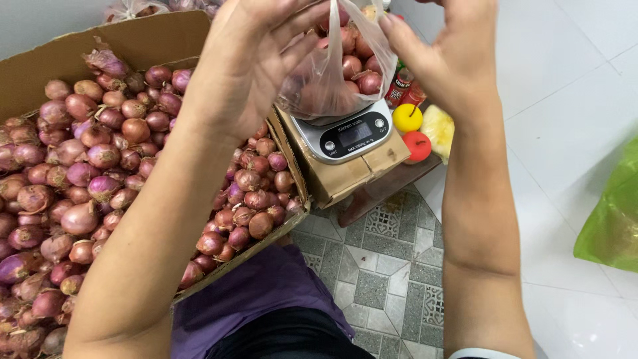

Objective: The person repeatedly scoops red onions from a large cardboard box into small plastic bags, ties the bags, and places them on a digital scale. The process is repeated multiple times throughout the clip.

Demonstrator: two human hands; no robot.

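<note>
we hold a clear plastic bag (332,73) of shallots up over the kitchen scale (349,133). left hand (249,60) fingers pinched on its near edge, right hand (442,56) fingers clamped on the far edge. a cardboard box (143,40) of loose shallots (86,173) sits at our left.
</note>
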